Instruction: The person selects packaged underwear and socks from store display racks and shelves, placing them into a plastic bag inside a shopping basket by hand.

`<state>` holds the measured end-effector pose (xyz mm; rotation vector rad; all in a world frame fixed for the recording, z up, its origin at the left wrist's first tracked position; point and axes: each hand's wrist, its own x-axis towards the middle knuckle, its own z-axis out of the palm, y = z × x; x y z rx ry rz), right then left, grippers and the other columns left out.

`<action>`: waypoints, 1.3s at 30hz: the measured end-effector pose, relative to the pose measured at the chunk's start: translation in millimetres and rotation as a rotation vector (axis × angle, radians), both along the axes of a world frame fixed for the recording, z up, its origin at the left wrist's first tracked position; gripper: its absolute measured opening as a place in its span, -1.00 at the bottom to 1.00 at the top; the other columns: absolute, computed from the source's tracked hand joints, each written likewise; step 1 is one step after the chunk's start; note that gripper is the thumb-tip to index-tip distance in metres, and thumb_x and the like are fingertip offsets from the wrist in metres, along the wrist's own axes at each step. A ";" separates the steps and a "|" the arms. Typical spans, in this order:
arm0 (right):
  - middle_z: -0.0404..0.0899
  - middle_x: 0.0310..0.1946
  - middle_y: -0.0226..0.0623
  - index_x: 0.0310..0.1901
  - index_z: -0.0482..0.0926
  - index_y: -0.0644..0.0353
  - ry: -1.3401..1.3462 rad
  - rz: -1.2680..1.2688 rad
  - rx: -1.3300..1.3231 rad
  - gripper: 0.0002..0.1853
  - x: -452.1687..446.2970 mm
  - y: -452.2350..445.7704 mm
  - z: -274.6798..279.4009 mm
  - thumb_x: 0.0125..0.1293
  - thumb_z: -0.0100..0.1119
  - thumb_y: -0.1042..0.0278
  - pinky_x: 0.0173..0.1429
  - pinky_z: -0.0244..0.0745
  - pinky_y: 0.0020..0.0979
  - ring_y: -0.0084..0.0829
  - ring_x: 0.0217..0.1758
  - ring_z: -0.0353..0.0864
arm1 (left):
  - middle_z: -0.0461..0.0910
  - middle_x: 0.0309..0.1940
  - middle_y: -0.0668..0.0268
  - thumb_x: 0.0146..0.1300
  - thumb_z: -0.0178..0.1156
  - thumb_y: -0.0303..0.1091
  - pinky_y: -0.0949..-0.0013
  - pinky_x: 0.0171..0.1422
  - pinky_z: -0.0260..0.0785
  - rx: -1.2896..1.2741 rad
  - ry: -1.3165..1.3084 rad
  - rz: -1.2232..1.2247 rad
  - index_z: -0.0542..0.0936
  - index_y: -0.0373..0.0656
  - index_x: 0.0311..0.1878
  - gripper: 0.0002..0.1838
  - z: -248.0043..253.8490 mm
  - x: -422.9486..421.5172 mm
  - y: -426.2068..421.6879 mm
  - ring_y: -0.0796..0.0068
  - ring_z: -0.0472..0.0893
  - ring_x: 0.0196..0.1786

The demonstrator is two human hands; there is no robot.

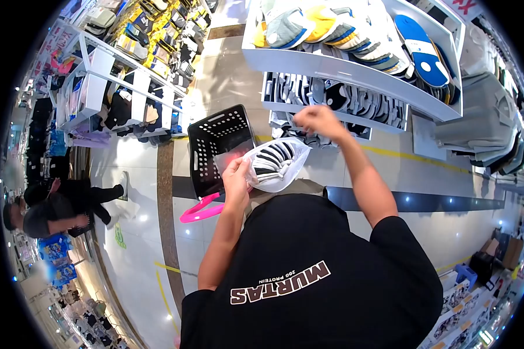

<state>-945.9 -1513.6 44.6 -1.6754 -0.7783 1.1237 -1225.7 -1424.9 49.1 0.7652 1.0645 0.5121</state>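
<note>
My left hand (236,176) is closed on the edge of a whitish plastic bag (297,157). Through the bag's opening shows a row of folded black-and-white items, apparently socks (275,156). My right hand (320,123) is raised beyond the bag, apart from it, in front of the lower display bin. Its fingers are curled together, and I cannot make out whether anything is between them. A black perforated shopping basket (199,158) with a pink handle (199,212) stands left of the bag, with a clear plastic piece overlapping its right side.
A white display bin (355,74) ahead holds sock packs and blue insole-shaped items. Below it, a lower bin (337,109) contains rows of grey, black and white socks. Racks of packaged goods (151,43) stand at left. Another person (58,206) is at far left; grey garments (483,110) hang at right.
</note>
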 end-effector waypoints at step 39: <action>0.60 0.05 -0.30 0.21 0.47 0.32 0.258 -0.380 0.347 -0.61 31.0 -102.3 -1.3 0.45 0.14 0.29 0.18 0.44 -0.45 -0.50 0.07 0.57 | 0.63 -0.33 0.44 0.39 0.20 -0.30 0.49 -0.38 0.49 0.001 0.012 -0.030 0.59 -0.10 -0.15 -0.90 -17.9 2.0 26.6 0.65 0.61 -0.35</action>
